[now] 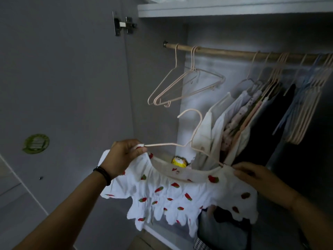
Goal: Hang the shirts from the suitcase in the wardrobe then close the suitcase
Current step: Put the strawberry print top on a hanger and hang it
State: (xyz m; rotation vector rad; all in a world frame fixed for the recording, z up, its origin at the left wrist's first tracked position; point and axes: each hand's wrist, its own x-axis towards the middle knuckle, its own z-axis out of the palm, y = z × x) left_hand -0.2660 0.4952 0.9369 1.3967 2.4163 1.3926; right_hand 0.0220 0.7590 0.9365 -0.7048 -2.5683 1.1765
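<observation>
Left hand [124, 156] is clamped on the hanger [162, 144] at 9 o'clock, right hand [252, 174] on the shirt [171, 201] at 3 o'clock. Spare hangers [180, 83] are hung at 12 o'clock.

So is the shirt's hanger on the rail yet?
Off. The hanger has its hook free below the rail; the left hand grips one end.

Dim light; the grey wardrobe door [72, 87] bears a round green sticker [36, 143].

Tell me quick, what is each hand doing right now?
Left hand: closed, pinching the end of the hanger and the edge of the strawberry shirt.
Right hand: closed, gripping the shirt's other shoulder.
</observation>
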